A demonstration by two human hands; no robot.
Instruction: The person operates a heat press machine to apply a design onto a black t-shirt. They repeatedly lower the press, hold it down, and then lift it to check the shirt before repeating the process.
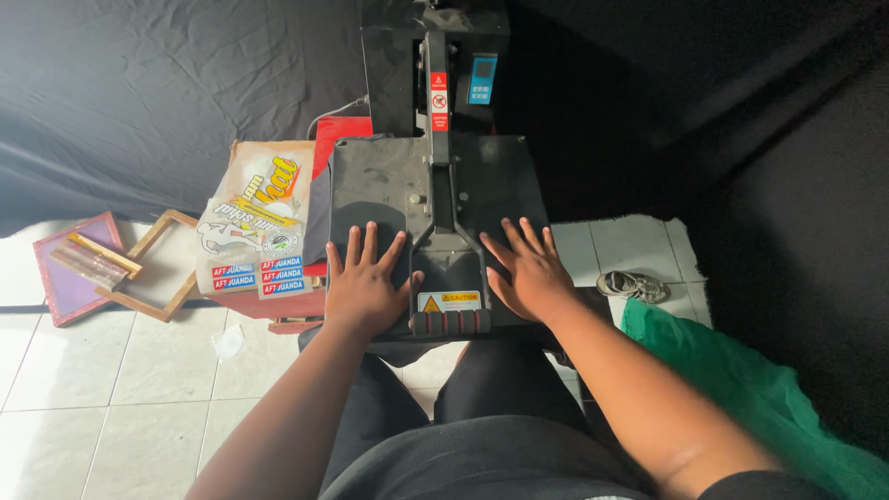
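So you've got both palms down flat on the top plate of the heat press [398, 190], the big black slab sitting right in front of your knees. Your left hand [363, 285] is spread wide on the left half, fingers fanned, thumb pointing in toward the middle. Your right hand [528, 273] mirrors it on the right half, also fanned out. Neither one is gripping anything, they're just lying open and pressing on the metal.

Between your 2 hands runs the press handle [451, 321], a black lever with a ribbed grip at the near edge and a yellow warning sticker just above it. Your left thumb sits close beside it, though I can't tell if it actually touches. The lever arm goes back up the middle to the upright column, where there's a small blue control box [481, 80] and a red label.

A bit of dark fabric [318, 208] pokes out from under the plate on the left. Next to that, on a red surface, lies a printed transfer sheet [256, 218] with orange and yellow lettering. Further left on the tile floor [111, 370] are a purple screen frame [67, 268] and a bare wooden frame [162, 268]. On your right there's green cloth [741, 380] and a sneaker [632, 285] near it.
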